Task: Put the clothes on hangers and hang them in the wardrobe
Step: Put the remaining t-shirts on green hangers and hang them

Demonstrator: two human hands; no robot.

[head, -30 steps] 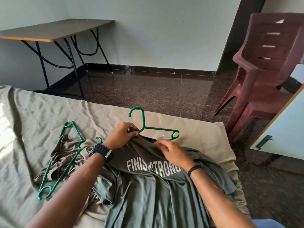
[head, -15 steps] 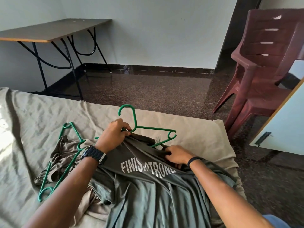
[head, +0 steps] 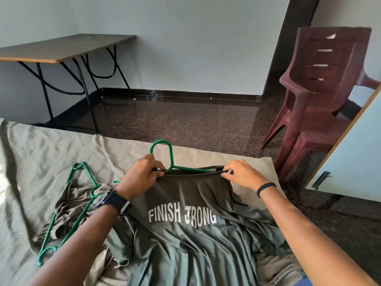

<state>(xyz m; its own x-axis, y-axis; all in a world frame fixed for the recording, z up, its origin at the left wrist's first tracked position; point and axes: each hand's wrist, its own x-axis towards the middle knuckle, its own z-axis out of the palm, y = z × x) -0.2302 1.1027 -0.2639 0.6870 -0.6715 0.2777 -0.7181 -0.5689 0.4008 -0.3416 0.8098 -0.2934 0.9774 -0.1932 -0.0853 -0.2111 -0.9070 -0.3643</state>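
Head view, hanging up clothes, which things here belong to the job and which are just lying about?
In the job: green hanger, printed grey-green shirt, left hand, right hand, spare green hangers, brown garment.
Lying about: table, plastic chair, bed sheet.

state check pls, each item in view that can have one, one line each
left hand: grip on hanger neck and shirt collar
right hand: pinching collar edge
green hanger: arms inside shirt, hook sticking out
printed shirt: flat on bed, collar stretched open
spare hangers: loose on crumpled garment, unused
crumpled garment: bunched up, not hung
cabinet door: ajar
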